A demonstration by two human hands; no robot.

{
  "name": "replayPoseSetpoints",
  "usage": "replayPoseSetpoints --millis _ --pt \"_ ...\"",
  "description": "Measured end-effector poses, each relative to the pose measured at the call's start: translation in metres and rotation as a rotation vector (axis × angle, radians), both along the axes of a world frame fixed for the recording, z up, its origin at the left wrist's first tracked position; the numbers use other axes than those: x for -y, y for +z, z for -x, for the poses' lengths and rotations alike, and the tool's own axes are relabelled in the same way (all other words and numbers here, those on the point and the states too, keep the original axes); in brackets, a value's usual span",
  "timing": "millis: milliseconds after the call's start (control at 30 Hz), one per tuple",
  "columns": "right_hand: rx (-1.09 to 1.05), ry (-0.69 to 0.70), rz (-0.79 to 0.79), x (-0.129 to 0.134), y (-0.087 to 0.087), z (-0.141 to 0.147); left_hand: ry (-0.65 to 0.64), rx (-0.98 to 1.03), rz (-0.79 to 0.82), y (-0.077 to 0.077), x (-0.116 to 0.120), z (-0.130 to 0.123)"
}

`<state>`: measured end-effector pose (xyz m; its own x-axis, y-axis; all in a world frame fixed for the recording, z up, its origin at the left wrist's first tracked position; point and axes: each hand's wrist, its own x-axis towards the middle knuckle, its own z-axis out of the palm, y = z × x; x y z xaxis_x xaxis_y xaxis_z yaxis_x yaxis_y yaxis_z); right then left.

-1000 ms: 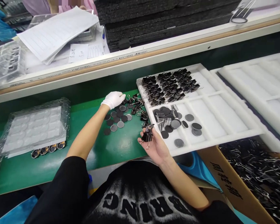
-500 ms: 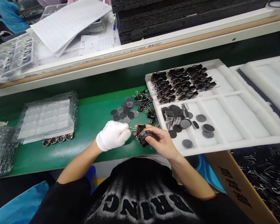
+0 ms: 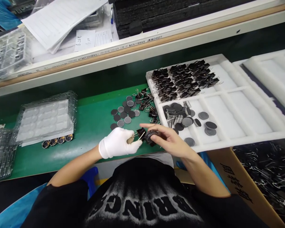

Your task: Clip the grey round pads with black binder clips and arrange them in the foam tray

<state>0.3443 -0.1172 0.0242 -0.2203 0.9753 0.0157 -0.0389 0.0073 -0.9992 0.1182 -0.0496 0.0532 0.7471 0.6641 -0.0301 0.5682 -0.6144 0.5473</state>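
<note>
Gloved left fingers: the left hand [image 3: 118, 143] is pinching narrowly at the wire handles of a binder clip [image 3: 141, 131], thumb on the near side.
Bare right fingers: the right hand [image 3: 174, 141] is holding a dark round piece [image 3: 151, 136], thumb pressing on its top; whether it is one disc or several, I cannot tell.
Clip from fingers: it is sitting between the two hands, just right of the gloved fingertips and just beyond the left edge of the round piece.
Clip's long axis: its handles are pointing leftward and towards the wearer; the body's exact tilt is getting lost among the fingers.
Nearer hand: the left is touching the handles, while the right forefinger is reaching along the clip's far side.
Loose discs [image 3: 127, 120]: they are lying flat on the green table [image 3: 95, 110], beyond the gloved hand.
Loose clips [image 3: 152, 111]: they are crowding along the left edge of the white tray [image 3: 197, 146].
White tray: it is carrying packed clips [image 3: 187, 79] in its far part and heaped discs [image 3: 187, 121] nearer.
</note>
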Motion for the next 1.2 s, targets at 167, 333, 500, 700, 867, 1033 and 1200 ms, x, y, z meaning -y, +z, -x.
replayPoseSetpoints --millis 167,333,500,700,867,1033,1200 --pt "0.318 0.143 -0.069 -0.011 0.009 -0.028 -0.078 -0.075 0.088 -0.002 0.005 0.009" --pt "0.399 0.405 -0.138 -0.018 0.015 -0.032 -0.192 -0.131 0.160 -0.006 0.013 0.008" --pt "0.399 0.483 -0.105 -0.017 0.020 -0.032 -0.274 -0.153 0.145 -0.005 0.013 0.006" --pt "0.450 0.140 -0.284 -0.008 0.014 -0.032 -0.038 -0.075 0.577 0.001 0.002 -0.005" --pt "0.604 -0.043 -0.430 0.005 0.010 -0.038 0.136 0.129 0.907 -0.004 -0.002 -0.025" --pt "0.599 -0.083 -0.265 0.007 0.017 -0.060 0.121 0.047 0.463 -0.013 -0.003 -0.040" --pt "0.602 0.119 0.001 -0.010 0.010 -0.078 -0.099 -0.046 -0.026 -0.026 -0.003 -0.055"
